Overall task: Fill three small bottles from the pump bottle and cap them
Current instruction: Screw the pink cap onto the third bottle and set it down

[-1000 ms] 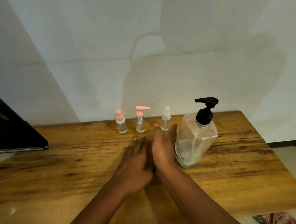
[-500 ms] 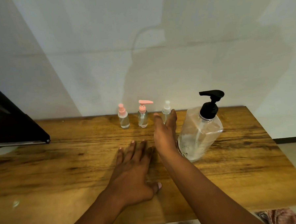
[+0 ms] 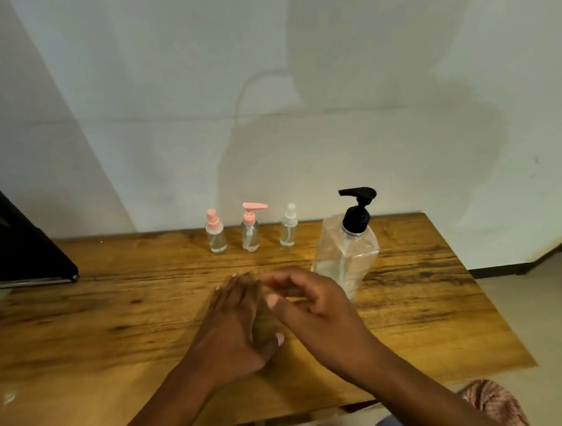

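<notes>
Left hand (image 3: 233,329): flat, fingers straight, grip holding nothing; right hand (image 3: 314,305): beside it, touching, fingers loosely curled, grip empty; pump bottle (image 3: 347,258): upright on table (image 3: 116,319), just beyond the right hand; three small bottles (image 3: 249,229): capped, in a row, well beyond both hands; black panel (image 3: 15,253): far left.

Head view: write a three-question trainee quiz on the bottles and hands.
1. True or false: the pump bottle lies on its side.
2. How many small bottles stand along the table's far edge?
3. Which small bottle has a white top: A left, B middle, C right?

Key: 1 false, it stands upright. 2 three. 3 C. Neither the left hand nor the right hand holds a bottle.
</notes>
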